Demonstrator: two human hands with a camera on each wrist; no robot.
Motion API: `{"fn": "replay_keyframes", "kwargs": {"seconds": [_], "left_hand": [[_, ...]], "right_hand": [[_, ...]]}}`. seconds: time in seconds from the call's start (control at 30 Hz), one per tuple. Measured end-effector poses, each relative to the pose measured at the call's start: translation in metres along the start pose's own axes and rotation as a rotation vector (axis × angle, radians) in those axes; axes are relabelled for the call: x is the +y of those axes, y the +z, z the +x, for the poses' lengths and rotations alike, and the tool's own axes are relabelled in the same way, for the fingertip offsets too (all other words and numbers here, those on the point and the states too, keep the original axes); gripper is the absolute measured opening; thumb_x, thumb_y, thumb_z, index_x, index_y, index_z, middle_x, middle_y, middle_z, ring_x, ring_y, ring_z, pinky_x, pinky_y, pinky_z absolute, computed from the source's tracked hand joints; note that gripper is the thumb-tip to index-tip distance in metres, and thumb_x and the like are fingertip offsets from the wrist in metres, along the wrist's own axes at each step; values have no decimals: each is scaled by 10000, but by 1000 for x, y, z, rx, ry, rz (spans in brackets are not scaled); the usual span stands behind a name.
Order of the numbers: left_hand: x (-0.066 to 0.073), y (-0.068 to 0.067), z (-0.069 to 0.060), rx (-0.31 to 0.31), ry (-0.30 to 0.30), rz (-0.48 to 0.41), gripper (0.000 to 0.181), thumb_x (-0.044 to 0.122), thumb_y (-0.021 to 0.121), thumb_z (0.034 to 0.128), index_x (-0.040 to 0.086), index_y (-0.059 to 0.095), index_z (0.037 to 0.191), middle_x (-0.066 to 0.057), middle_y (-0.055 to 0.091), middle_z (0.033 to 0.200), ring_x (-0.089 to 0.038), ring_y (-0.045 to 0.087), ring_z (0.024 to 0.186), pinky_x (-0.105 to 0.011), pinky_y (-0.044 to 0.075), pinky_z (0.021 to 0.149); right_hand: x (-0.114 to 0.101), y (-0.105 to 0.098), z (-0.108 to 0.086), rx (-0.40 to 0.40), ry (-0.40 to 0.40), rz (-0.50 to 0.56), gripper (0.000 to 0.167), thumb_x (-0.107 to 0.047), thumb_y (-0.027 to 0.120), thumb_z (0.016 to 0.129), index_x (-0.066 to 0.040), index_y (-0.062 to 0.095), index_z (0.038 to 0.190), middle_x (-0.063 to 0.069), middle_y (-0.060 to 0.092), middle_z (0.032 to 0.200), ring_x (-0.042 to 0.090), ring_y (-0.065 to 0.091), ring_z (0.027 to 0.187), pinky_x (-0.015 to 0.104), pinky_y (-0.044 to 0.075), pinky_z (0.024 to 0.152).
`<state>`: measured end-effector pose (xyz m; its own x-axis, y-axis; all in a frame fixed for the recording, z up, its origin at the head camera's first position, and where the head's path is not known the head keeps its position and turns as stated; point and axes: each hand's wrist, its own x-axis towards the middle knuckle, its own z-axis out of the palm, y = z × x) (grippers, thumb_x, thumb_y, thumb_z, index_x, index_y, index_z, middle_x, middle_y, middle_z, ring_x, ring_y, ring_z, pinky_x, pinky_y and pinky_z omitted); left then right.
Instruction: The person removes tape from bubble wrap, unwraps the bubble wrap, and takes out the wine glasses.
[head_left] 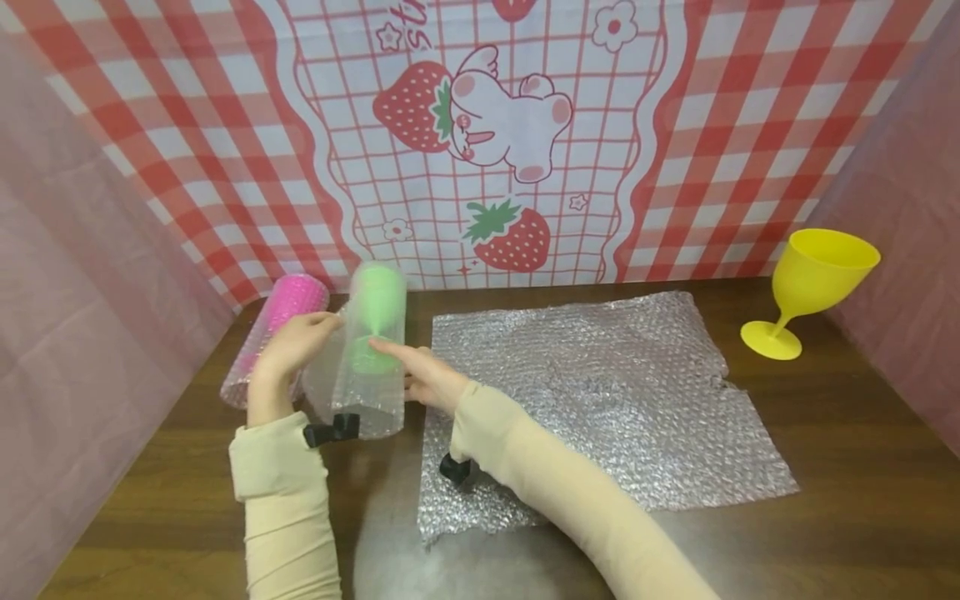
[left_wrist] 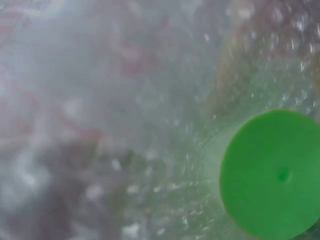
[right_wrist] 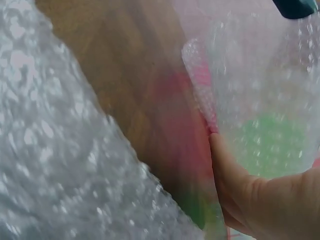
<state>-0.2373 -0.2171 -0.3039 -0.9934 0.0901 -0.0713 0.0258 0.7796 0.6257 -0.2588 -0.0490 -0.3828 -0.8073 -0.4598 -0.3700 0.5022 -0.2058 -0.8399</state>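
Note:
A green goblet (head_left: 378, 300) lies inside a roll of clear bubble wrap (head_left: 371, 400), held slightly tilted above the table's left part. My right hand (head_left: 423, 371) grips the roll from its right side, one finger across the front and the others lower at its edge; the right wrist view shows the hand (right_wrist: 260, 200) against the wrap (right_wrist: 260, 85). On the other side my left hand (head_left: 300, 337) touches a loose flap of the wrap; its thumb is hidden. In the left wrist view the goblet's round green base (left_wrist: 272, 175) shows at the roll's end.
Left of the hands lies a pink item (head_left: 296, 300) rolled in bubble wrap. A flat bubble wrap sheet (head_left: 585, 392) covers the table's middle. At the right stands a yellow goblet (head_left: 817, 271). A checked cloth (head_left: 735, 125) hangs behind the table.

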Motion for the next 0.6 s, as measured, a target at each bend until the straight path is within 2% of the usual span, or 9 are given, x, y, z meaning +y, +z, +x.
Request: {"fn": "replay_keyframes", "kwargs": {"seconds": [0.27, 0.47, 0.6], "left_hand": [[18, 1, -8, 6, 82, -3, 483, 289, 383, 949, -67, 475, 1262, -266, 469, 1290, -409, 418, 1204, -520, 331, 1003], [32, 8, -9, -49, 107, 2, 495, 301, 366, 956, -54, 448, 1291, -259, 461, 1303, -409, 416, 1209, -524, 339, 1000], [38, 11, -6, -79, 142, 11, 496, 315, 360, 961, -38, 446, 1298, -246, 483, 1288, -395, 481, 1147, -498, 407, 946]], "right_hand": [[-9, -15, -1, -24, -34, -7, 541, -388, 581, 853, -74, 461, 1277, 129, 546, 1223, 303, 540, 1091, 444, 448, 924], [-16, -31, -4, -34, -43, 14, 559, -387, 550, 871, -90, 390, 1316, 122, 511, 1261, 293, 502, 1145, 451, 426, 951], [-23, -39, -9, -45, -44, 14, 568, -391, 538, 877, -99, 364, 1331, 122, 493, 1279, 297, 482, 1167, 468, 414, 960]]}}
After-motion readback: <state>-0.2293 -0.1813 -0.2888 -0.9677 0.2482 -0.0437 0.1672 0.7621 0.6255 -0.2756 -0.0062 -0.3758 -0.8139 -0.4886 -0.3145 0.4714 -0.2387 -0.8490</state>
